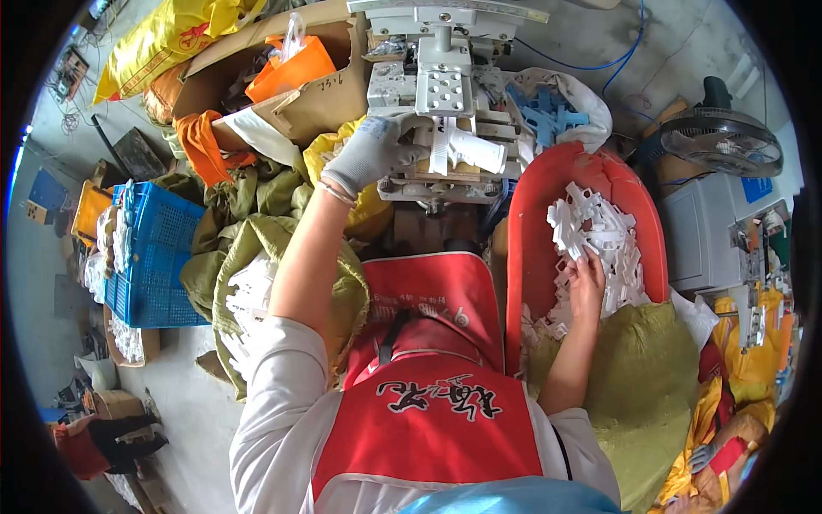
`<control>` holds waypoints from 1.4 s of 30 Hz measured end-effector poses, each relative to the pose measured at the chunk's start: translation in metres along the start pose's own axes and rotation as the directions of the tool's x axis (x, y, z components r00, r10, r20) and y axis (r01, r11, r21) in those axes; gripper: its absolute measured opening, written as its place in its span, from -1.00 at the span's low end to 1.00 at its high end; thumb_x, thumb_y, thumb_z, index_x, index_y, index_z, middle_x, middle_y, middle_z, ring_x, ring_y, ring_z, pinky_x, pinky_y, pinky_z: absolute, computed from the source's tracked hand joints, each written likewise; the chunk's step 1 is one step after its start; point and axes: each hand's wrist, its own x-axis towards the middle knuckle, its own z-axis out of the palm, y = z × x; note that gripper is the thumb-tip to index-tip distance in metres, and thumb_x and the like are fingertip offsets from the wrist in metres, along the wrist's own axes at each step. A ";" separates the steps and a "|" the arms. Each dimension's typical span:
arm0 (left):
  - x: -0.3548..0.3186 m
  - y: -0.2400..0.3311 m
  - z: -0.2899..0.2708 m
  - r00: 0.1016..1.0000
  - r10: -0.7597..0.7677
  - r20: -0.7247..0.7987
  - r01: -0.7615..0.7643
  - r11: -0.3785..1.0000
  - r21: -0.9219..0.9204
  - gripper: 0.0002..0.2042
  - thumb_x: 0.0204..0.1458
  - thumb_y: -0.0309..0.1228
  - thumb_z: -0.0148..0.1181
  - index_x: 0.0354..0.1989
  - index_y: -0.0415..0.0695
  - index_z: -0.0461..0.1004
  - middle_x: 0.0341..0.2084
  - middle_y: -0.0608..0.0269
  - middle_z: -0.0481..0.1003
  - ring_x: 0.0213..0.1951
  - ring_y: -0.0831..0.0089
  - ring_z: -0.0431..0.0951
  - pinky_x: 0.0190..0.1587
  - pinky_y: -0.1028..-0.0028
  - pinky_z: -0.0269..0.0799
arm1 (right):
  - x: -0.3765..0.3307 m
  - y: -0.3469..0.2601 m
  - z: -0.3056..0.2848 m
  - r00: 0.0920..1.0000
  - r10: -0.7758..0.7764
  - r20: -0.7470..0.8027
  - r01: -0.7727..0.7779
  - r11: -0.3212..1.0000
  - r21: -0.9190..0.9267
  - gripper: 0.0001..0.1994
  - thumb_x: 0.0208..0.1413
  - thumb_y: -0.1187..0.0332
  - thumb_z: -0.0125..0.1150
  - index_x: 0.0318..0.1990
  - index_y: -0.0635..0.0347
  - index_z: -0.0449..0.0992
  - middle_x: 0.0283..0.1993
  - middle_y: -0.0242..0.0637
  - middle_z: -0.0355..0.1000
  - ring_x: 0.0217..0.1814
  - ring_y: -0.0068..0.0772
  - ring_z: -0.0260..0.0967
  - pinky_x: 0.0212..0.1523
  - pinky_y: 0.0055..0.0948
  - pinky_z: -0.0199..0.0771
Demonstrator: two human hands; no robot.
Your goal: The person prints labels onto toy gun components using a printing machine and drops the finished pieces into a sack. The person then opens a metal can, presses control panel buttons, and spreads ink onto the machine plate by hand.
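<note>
My left hand (370,154), in a grey-white glove, reaches up to the small grey press machine (443,86) and touches a white plastic part (462,147) at its front; whether the fingers grip it is unclear. My bare right hand (587,278) rests fingers-down in a heap of white plastic parts (599,236) inside a red tub (531,248). I cannot see whether it holds a piece. A red apron (428,377) covers my lap below.
An olive sack (257,248) holding more white parts lies at left, beside a blue crate (150,257). Cardboard boxes (308,94) and an orange bag (291,64) stand behind. Blue plastic pieces (548,116) sit in a white bag; a fan (723,141) stands at right.
</note>
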 end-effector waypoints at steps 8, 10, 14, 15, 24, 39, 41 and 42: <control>-0.011 -0.007 -0.008 0.986 -0.083 -0.142 0.061 0.986 -0.155 -0.65 -0.05 -0.39 0.31 -0.07 -0.22 0.49 -0.25 0.16 0.60 -0.19 0.41 0.61 -0.11 0.46 0.48 | 0.018 -0.040 0.067 0.936 -0.117 0.333 -0.081 0.847 0.525 -0.60 0.23 0.47 0.06 0.21 0.35 0.28 0.09 -0.20 0.35 -0.19 -0.62 0.34 -0.17 -0.59 0.43; -0.031 -0.012 -0.011 0.970 -0.077 -0.229 0.056 0.994 -0.097 -0.65 -0.05 -0.39 0.32 -0.06 -0.21 0.49 -0.26 0.17 0.60 -0.20 0.44 0.61 -0.11 0.46 0.48 | 0.021 -0.059 0.111 0.892 -0.214 0.397 0.053 0.924 0.379 -0.61 0.22 0.49 0.06 0.21 0.31 0.28 -0.01 -0.21 0.40 -0.20 -0.58 0.37 -0.17 -0.56 0.45; -0.085 -0.011 -0.022 0.910 -0.154 -0.386 0.163 0.987 -0.011 -0.66 -0.02 -0.34 0.31 -0.07 -0.20 0.50 -0.31 0.17 0.59 -0.24 0.50 0.59 -0.16 0.49 0.48 | 0.025 -0.076 0.192 0.845 -0.213 0.490 0.212 0.975 0.057 -0.64 0.20 0.50 0.12 0.16 0.25 0.33 -0.11 -0.24 0.43 -0.33 -0.57 0.42 -0.35 -0.56 0.49; -0.100 -0.011 -0.027 0.894 -0.219 -0.391 0.219 0.975 -0.044 -0.67 0.01 -0.34 0.29 -0.07 -0.20 0.50 -0.32 0.18 0.59 -0.25 0.50 0.58 -0.15 0.50 0.47 | 0.029 -0.079 0.205 0.810 -0.220 0.543 0.281 0.959 -0.029 -0.64 0.19 0.50 0.13 0.15 0.24 0.34 -0.11 -0.23 0.43 -0.36 -0.57 0.43 -0.39 -0.57 0.50; -0.266 -0.028 -0.050 0.607 -0.527 -0.595 0.523 0.829 -0.199 -0.74 0.05 -0.39 0.26 -0.09 -0.20 0.52 -0.30 0.14 0.60 -0.26 0.48 0.59 -0.17 0.51 0.47 | 0.046 -0.089 0.230 0.491 -0.367 0.790 0.864 0.319 -0.389 -0.68 0.04 0.48 0.26 0.00 0.17 0.52 -0.03 -0.11 0.40 0.01 -0.09 0.40 -0.02 -0.31 0.42; -0.377 0.003 -0.044 0.614 -0.404 -0.678 0.741 0.592 0.317 -0.70 -0.01 -0.42 0.28 -0.08 -0.17 0.50 -0.09 0.07 0.52 -0.07 0.12 0.50 0.01 0.29 0.39 | -0.121 0.151 0.339 0.436 -0.029 0.900 0.787 0.497 -0.365 -0.23 -0.02 0.05 0.31 0.28 0.23 0.14 0.15 0.11 0.32 0.19 0.07 0.30 0.17 -0.13 0.31; -0.372 0.012 -0.024 0.618 -0.481 -0.622 0.739 0.626 0.250 -0.64 -0.05 -0.42 0.32 -0.04 -0.18 0.48 -0.13 0.07 0.52 -0.07 0.12 0.50 0.01 0.29 0.40 | -0.126 0.135 0.354 0.496 0.456 0.739 0.620 0.410 -0.669 -0.30 -0.04 0.05 0.29 0.20 0.24 0.23 0.01 0.11 0.43 0.08 0.11 0.38 0.08 -0.08 0.38; -0.366 0.017 -0.013 0.652 -0.532 -0.540 0.722 0.654 0.227 -0.60 -0.09 -0.40 0.35 -0.03 -0.15 0.47 -0.13 0.06 0.51 -0.10 0.10 0.51 -0.02 0.30 0.42 | -0.116 0.159 0.352 0.434 0.406 0.804 0.725 0.373 -0.579 -0.49 -0.06 0.08 0.29 -0.04 0.25 0.39 -0.19 0.06 0.52 -0.09 0.13 0.47 -0.07 -0.01 0.46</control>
